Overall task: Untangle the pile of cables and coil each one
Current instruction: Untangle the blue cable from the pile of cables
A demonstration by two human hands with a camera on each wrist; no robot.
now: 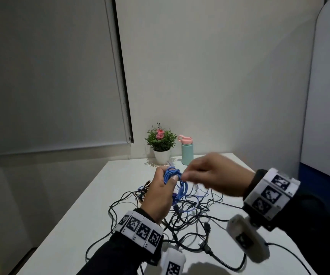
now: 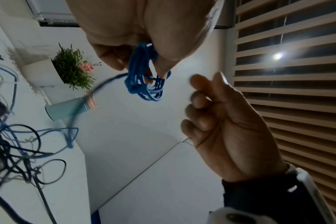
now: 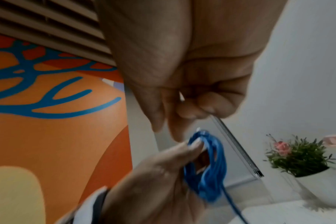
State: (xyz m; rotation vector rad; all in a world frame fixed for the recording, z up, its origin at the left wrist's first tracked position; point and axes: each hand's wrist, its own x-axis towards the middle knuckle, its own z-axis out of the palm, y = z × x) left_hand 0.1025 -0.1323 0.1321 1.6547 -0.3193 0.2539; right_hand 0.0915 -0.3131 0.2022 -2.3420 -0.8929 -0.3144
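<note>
My left hand [image 1: 158, 192] is raised above the table and pinches a small coil of blue cable [image 1: 177, 175] between thumb and fingers. The same coil [image 2: 144, 78] shows in the left wrist view, with one blue strand trailing down to the pile. My right hand [image 1: 209, 175] hovers just right of the coil, blurred, its fingertips close to the loops. In the left wrist view the right hand [image 2: 220, 121] has loosely curled fingers with nothing in them. A tangled pile of black, grey and blue cables [image 1: 188, 213] lies on the white table [image 1: 104, 195] under both hands.
A potted plant with a pink flower [image 1: 161, 143] and a mint bottle with a pink lid [image 1: 186, 150] stand at the table's far edge by the wall. A grey partition [image 1: 328, 96] rises on the right. Black cables run to the table's near edge.
</note>
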